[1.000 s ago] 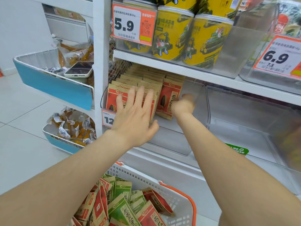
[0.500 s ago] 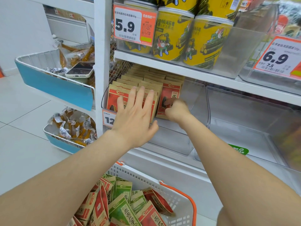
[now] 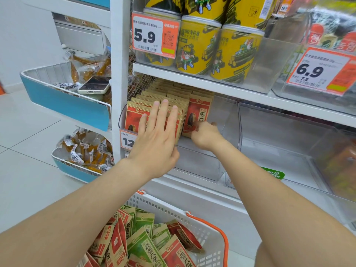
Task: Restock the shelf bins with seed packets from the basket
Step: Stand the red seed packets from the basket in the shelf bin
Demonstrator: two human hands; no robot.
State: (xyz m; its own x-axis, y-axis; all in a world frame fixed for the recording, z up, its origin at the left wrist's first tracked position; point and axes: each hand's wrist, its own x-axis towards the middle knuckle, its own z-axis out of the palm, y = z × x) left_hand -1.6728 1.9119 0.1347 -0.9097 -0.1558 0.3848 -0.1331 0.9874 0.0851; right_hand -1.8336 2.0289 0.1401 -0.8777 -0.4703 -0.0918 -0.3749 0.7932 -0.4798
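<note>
A clear shelf bin (image 3: 229,120) holds a row of red and tan seed packets (image 3: 134,116) standing upright. My left hand (image 3: 158,139) lies flat and open against the front of that row. One red packet (image 3: 199,114) stands at the right of the row; my right hand (image 3: 206,135) pinches its lower edge. Below, a white basket (image 3: 208,234) with an orange handle holds several red and green seed packets (image 3: 142,245).
A second clear bin (image 3: 289,143) sits to the right. Yellow cans (image 3: 196,47) and price tags (image 3: 154,35) fill the shelf above. At left, blue-fronted wire racks (image 3: 63,101) hold snack packs and a phone (image 3: 94,85). A white upright post (image 3: 119,74) divides them.
My right hand has drawn back and down from deep in the bin to the lower edge of the rightmost red packet. My left hand has stayed pressed on the row.
</note>
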